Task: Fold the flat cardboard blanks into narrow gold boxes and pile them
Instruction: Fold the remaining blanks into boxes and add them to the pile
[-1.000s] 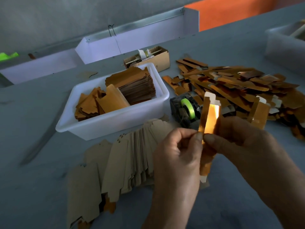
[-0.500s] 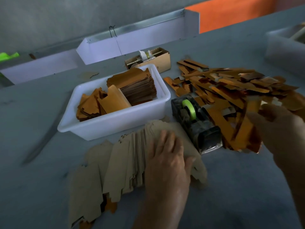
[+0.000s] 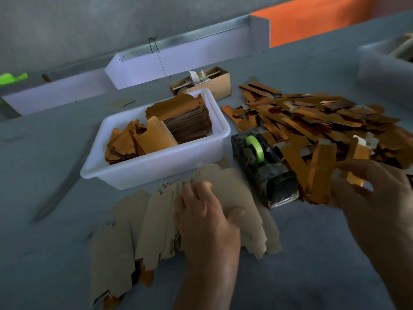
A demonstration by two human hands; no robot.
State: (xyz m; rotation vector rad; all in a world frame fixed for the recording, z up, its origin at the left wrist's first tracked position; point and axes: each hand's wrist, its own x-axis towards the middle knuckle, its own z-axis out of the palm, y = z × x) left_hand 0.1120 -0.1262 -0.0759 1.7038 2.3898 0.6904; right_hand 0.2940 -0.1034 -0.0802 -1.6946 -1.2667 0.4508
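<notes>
- Left hand (image 3: 205, 218) lies palm-down on the fanned stack of flat blanks (image 3: 143, 224), fingers nearly straight, thumb out toward 3 o'clock across the top sheet; pressing, nothing pinched.
- Right hand (image 3: 377, 202) at 3 o'clock, fingers spread and loosely bent, at the near edge of the pile of gold boxes (image 3: 312, 121); holds nothing that I can see (blurred, contact with the pile unclear).
- Blanks sit at 6–7 o'clock on the grey table (image 3: 312, 253), brown side up, gold edges showing at the near end.
- Gold box pile spreads from 1 to 3 o'clock.
- Tape dispenser (image 3: 263, 166) with a green roll, centre, between blanks and pile, touching the pile.
- White tub (image 3: 143, 173) at 11 o'clock holds more gold blanks.
- Small cardboard box (image 3: 216, 82) at 12 o'clock, behind the tub.
</notes>
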